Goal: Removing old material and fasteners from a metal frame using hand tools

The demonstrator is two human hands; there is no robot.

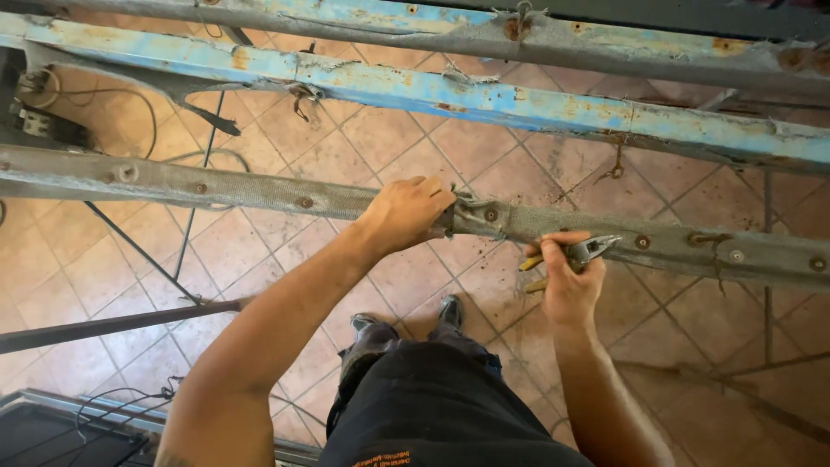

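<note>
A person's left hand [406,212] grips a grey fabric-covered rail [259,195] while the right hand [566,277] clenches yellow-handled pliers [575,253] against it, above a tiled floor [380,138].

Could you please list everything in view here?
Grey rail: one, fabric-wrapped with round rivets, across the middle.
Blue rail: one, rusty and peeling, above the grey one.
Top rail: one, grey-blue, along the upper edge.
Pliers: one, metal jaws, yellow handles, at the grey rail.
Dark rods: several, thin, lower left.
Cables: a few, black, bottom left.
Floor: terracotta tiles, below.
Shoes: two, dark, on the floor.
Left hand: gripping the grey rail.
Right hand: holding the pliers.
</note>
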